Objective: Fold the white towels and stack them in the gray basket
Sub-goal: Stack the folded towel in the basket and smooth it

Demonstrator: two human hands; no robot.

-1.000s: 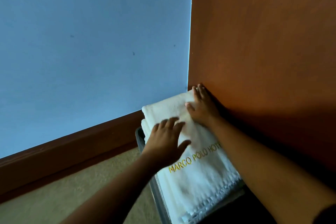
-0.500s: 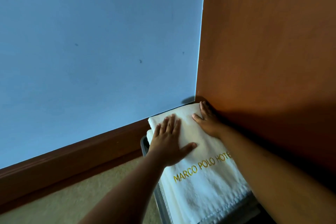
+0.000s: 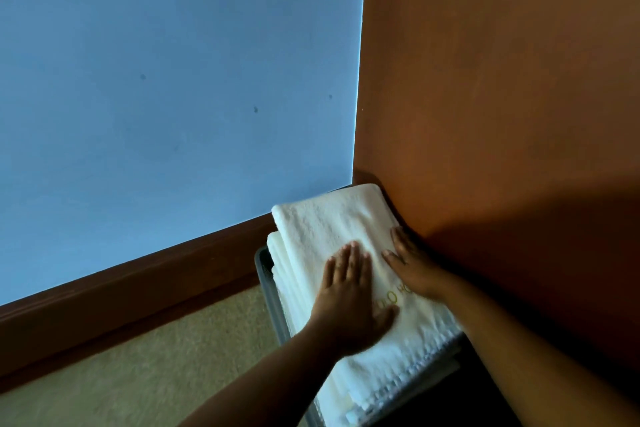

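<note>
Two hands pressing top towel point(image 3: 325, 218) of stack in gray basket point(image 3: 266, 279): left hand point(image 3: 349, 298) mid-towel, right hand point(image 3: 412, 267) at right edge; fingers point(image 3: 355, 255) straight, gripping nothing.

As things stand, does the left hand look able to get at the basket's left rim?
Probably yes: the left hand lies flat on the top towel, and the basket rim beside it is bare.
</note>
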